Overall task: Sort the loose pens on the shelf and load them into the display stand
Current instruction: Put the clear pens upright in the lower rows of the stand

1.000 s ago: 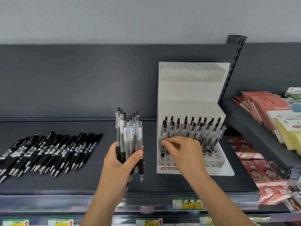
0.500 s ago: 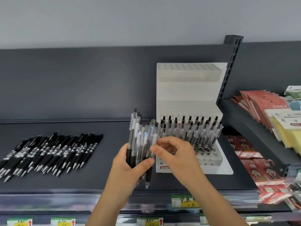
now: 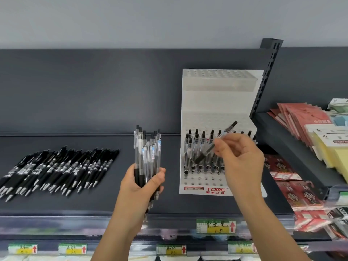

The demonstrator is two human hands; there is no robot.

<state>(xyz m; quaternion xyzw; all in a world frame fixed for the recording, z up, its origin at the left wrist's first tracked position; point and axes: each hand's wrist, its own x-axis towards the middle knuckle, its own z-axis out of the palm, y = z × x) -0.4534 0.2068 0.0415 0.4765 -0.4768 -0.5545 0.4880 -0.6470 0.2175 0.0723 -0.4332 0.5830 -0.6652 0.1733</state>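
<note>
My left hand (image 3: 140, 187) grips an upright bundle of clear pens (image 3: 147, 153) with black grips, held above the dark shelf left of the stand. My right hand (image 3: 242, 159) pinches a single clear pen (image 3: 216, 144), tilted with its clicker up and to the right, in front of the white tiered display stand (image 3: 220, 87). Several clear pens (image 3: 199, 147) stand in the stand's middle tier; my right hand hides part of that row. A row of loose black pens (image 3: 56, 170) lies flat on the shelf at the left.
The stand's front row of holes and its top tier hold no pens. Red packets (image 3: 290, 185) and yellow sticky-note packs (image 3: 327, 146) fill the shelves to the right. A slotted upright post (image 3: 267, 72) rises behind the stand. Price labels (image 3: 214, 226) line the shelf's front edge.
My right hand drew one pen out of the bundle and carried it right, in front of the stand. My left hand shifted slightly left with the bundle.
</note>
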